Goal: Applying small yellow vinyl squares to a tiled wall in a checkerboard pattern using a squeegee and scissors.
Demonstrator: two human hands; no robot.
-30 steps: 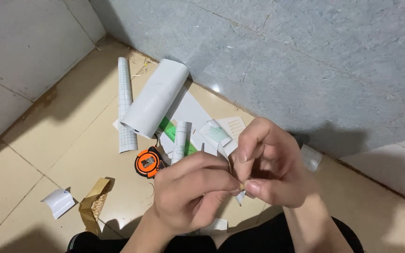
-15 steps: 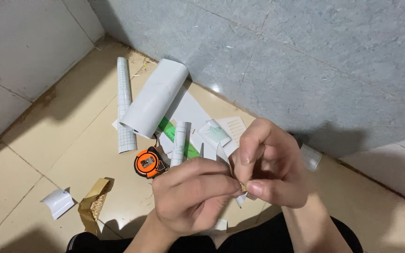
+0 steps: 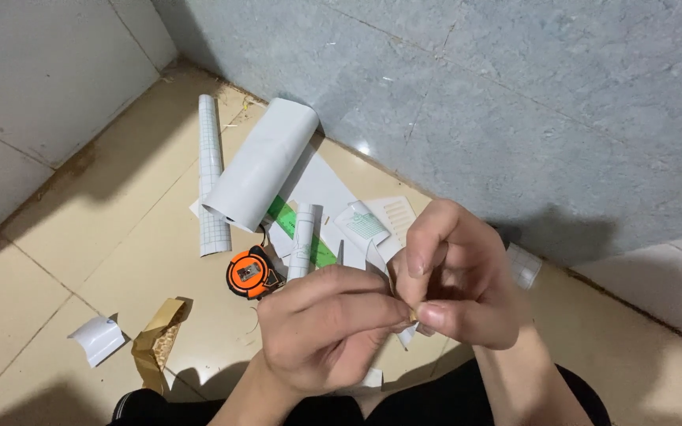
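Beyond the grip, toward the grey wall (image 3: 515, 102), the tan tiled floor (image 3: 112, 237) carries the big things: a wide white roll (image 3: 262, 164) lying at a slant, with a thinner gridded roll (image 3: 211, 173) just to its left and flat white sheets (image 3: 321, 185) spreading from under it. Nearer the grip lie a green-striped strip (image 3: 282, 211), a narrow white tube (image 3: 303, 237) and a small clear packet with a green print (image 3: 365, 224), and just left of the left knuckles sits an orange tape measure (image 3: 251, 273). Well off to the left of the grip are a crumpled brown paper scrap (image 3: 159, 339) and a curled white offcut (image 3: 96, 339). The left hand (image 3: 321, 331) and right hand (image 3: 455, 288) meet fingertip to fingertip, both pinching a small white paper piece (image 3: 406, 335) that pokes out just below the thumbs; most of it is hidden between the fingers, so its shape is hard to tell. The step in hand looks like picking at an edge of that piece, perhaps parting a backing layer. The next move seems to call for a fine nail hold on the edge and a slow, even pull.
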